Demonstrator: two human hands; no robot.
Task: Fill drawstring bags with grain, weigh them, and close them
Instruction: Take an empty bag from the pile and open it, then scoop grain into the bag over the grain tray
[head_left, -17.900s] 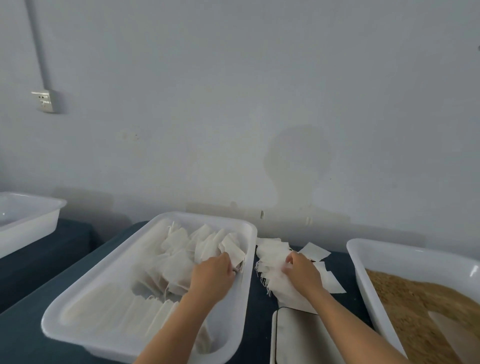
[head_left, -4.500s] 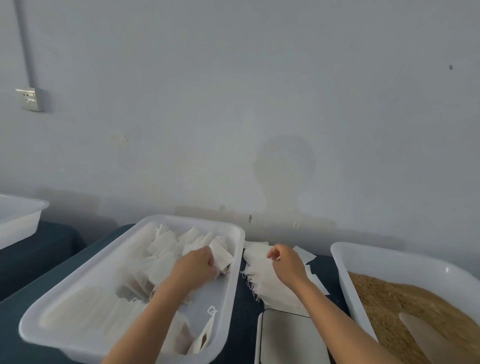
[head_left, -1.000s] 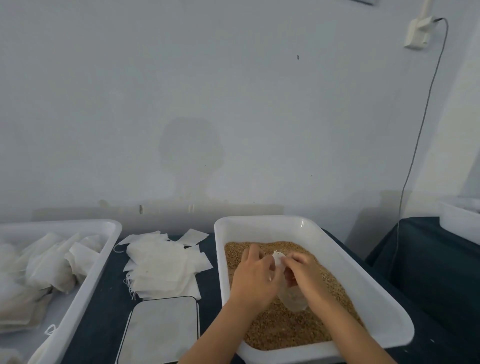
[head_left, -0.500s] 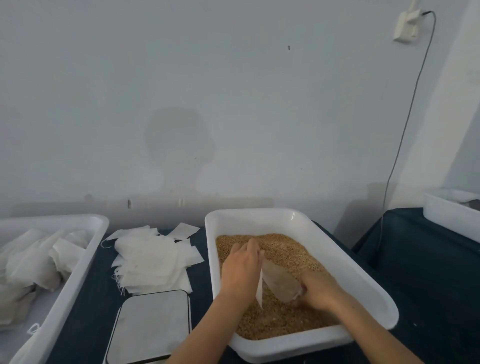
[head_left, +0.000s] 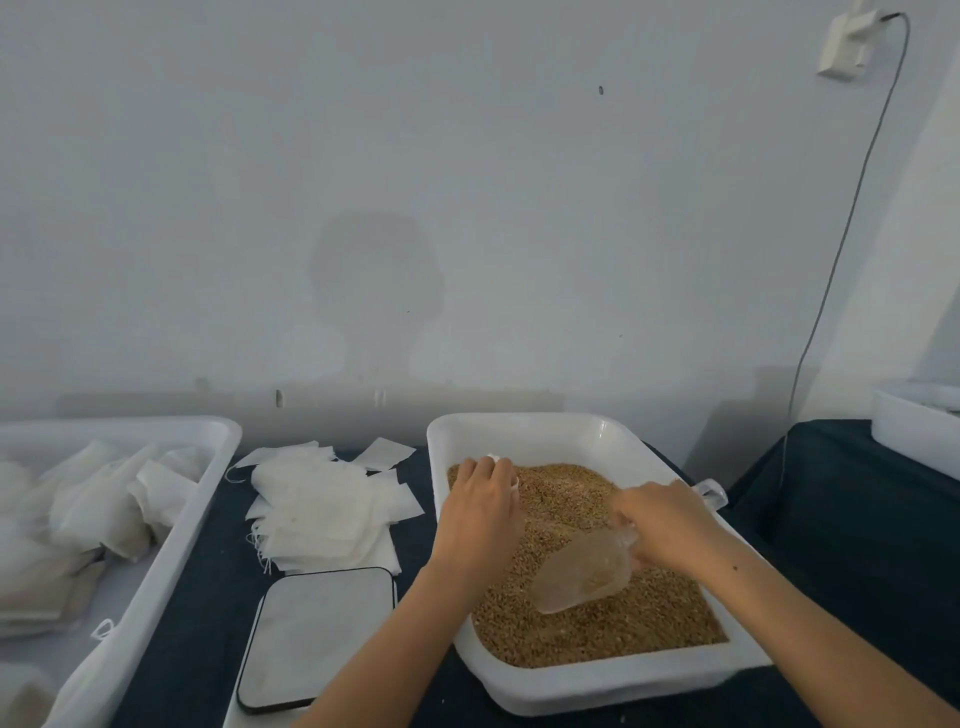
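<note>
A white tub (head_left: 550, 428) holds brown grain (head_left: 613, 623). My right hand (head_left: 665, 525) grips the handle of a clear plastic scoop (head_left: 584, 574), whose mouth lies low in the grain, pointing toward me. My left hand (head_left: 480, 512) hovers over the tub's left side, closed on a small white drawstring bag (head_left: 501, 462) that is mostly hidden under the fingers. A pile of empty white bags (head_left: 322, 506) lies on the dark cloth left of the tub. A flat scale (head_left: 317, 636) sits in front of that pile.
A second white tub (head_left: 171, 530) with filled bags (head_left: 88, 499) stands at the left. Another white container (head_left: 914, 426) sits on a dark table at the far right. A cable (head_left: 841, 249) runs down the wall from a socket.
My right hand has taken the scoop and pushed it down into the grain toward me. My left hand, still holding the bag, has shifted left. The view has swung from the left tub to the grain tub.
</note>
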